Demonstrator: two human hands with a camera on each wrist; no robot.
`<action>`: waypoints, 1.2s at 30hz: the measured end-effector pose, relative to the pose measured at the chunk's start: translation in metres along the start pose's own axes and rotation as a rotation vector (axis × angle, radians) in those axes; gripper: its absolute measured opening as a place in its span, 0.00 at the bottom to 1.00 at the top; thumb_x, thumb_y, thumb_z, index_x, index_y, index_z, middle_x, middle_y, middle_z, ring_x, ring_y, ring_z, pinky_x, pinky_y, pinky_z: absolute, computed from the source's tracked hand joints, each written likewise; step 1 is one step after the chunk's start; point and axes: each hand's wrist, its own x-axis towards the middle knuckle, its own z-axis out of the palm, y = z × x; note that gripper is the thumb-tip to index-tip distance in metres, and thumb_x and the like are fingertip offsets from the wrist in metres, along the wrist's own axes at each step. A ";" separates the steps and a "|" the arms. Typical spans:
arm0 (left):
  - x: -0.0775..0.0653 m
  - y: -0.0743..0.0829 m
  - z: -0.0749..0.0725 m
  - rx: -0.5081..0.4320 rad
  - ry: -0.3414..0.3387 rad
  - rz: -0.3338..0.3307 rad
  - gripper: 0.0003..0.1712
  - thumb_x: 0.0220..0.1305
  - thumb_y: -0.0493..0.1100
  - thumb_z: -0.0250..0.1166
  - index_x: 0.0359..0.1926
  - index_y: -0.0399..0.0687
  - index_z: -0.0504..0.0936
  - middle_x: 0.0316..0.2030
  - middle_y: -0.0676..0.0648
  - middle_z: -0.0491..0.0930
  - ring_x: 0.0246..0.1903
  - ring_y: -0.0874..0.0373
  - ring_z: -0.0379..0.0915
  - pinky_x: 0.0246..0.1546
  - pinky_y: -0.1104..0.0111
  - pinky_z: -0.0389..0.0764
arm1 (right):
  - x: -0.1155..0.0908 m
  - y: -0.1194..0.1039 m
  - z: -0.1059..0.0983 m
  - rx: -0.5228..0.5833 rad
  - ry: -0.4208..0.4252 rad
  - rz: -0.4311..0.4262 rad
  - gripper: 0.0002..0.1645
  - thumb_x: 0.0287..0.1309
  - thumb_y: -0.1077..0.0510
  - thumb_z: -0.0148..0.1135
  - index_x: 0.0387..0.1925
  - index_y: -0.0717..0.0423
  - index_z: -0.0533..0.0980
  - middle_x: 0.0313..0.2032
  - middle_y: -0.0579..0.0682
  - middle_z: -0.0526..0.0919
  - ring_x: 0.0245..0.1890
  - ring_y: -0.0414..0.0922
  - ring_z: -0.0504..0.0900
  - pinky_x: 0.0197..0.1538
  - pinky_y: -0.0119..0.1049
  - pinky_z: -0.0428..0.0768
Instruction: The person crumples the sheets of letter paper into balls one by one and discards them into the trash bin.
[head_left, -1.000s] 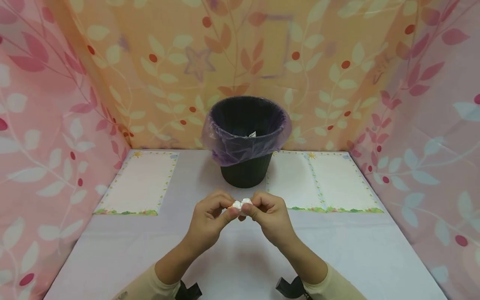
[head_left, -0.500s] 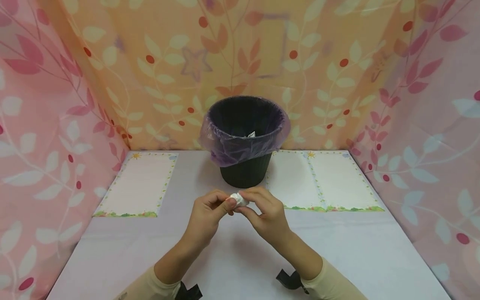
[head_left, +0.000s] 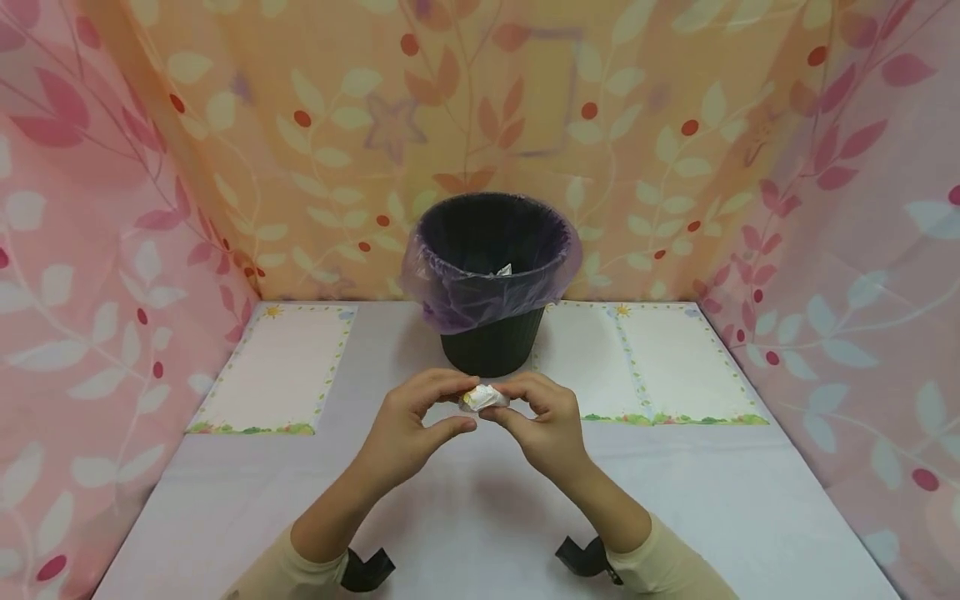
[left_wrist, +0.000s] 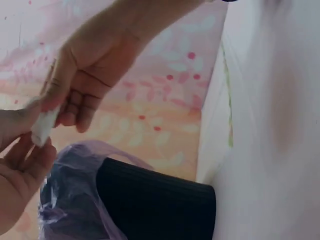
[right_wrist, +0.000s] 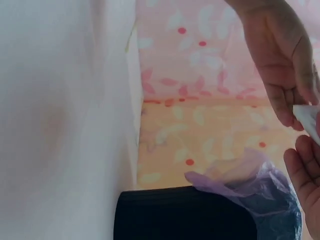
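A small crumpled white paper wad (head_left: pixel 489 398), with a yellow patch at its left end, is held up over the table in front of the bin. My right hand (head_left: pixel 551 425) pinches its right side between thumb and fingers. My left hand (head_left: pixel 408 429) is at the other end, its fingers along the wad's upper left edge and its thumb lowered apart from it. In the left wrist view the wad (left_wrist: pixel 45 125) shows between both hands; in the right wrist view its white tip (right_wrist: pixel 306 117) is cut by the frame edge.
A black bin (head_left: pixel 491 346) lined with a purple bag (head_left: pixel 468 300) stands behind the hands, some white scrap (head_left: pixel 505 270) inside it. Sheets with flowery borders lie left (head_left: pixel 273 367) and right (head_left: pixel 693 362). Patterned curtains (head_left: pixel 390 100) enclose the table (head_left: pixel 675 500).
Both hands first pinched the wad; it has turned, now showing its yellow patch. The left thumb has moved down off it while the right hand keeps its pinch.
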 end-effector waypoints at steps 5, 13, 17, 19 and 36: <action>0.002 -0.003 0.001 -0.021 0.030 0.118 0.22 0.52 0.30 0.77 0.50 0.44 0.88 0.46 0.47 0.86 0.44 0.56 0.82 0.44 0.68 0.86 | 0.001 -0.003 0.000 0.041 -0.043 0.016 0.18 0.46 0.75 0.76 0.41 0.62 0.86 0.37 0.55 0.88 0.39 0.45 0.86 0.42 0.32 0.87; 0.003 -0.007 0.006 -0.060 0.079 0.069 0.19 0.52 0.31 0.77 0.47 0.41 0.89 0.39 0.47 0.87 0.37 0.58 0.83 0.33 0.70 0.84 | 0.005 -0.004 -0.002 0.094 -0.046 0.079 0.13 0.48 0.75 0.75 0.37 0.62 0.86 0.34 0.54 0.87 0.37 0.43 0.85 0.40 0.33 0.87; 0.001 -0.010 0.005 -0.142 0.058 -0.052 0.19 0.55 0.30 0.76 0.49 0.42 0.88 0.42 0.46 0.87 0.40 0.56 0.82 0.37 0.68 0.87 | 0.004 -0.005 -0.004 0.059 -0.061 0.088 0.15 0.50 0.73 0.75 0.42 0.63 0.86 0.38 0.54 0.88 0.39 0.44 0.85 0.42 0.32 0.87; -0.001 -0.010 0.004 -0.169 0.047 -0.103 0.19 0.57 0.31 0.75 0.51 0.43 0.88 0.44 0.46 0.86 0.41 0.55 0.82 0.39 0.66 0.87 | 0.003 -0.005 -0.004 0.035 -0.072 0.078 0.16 0.51 0.72 0.75 0.44 0.63 0.86 0.39 0.54 0.88 0.40 0.44 0.86 0.43 0.32 0.87; 0.022 -0.007 -0.017 -0.089 0.039 -0.118 0.26 0.56 0.31 0.76 0.57 0.41 0.83 0.54 0.41 0.82 0.53 0.53 0.81 0.55 0.63 0.84 | 0.009 -0.002 -0.015 0.043 0.058 0.159 0.16 0.50 0.73 0.76 0.43 0.64 0.86 0.36 0.55 0.87 0.36 0.42 0.83 0.46 0.33 0.87</action>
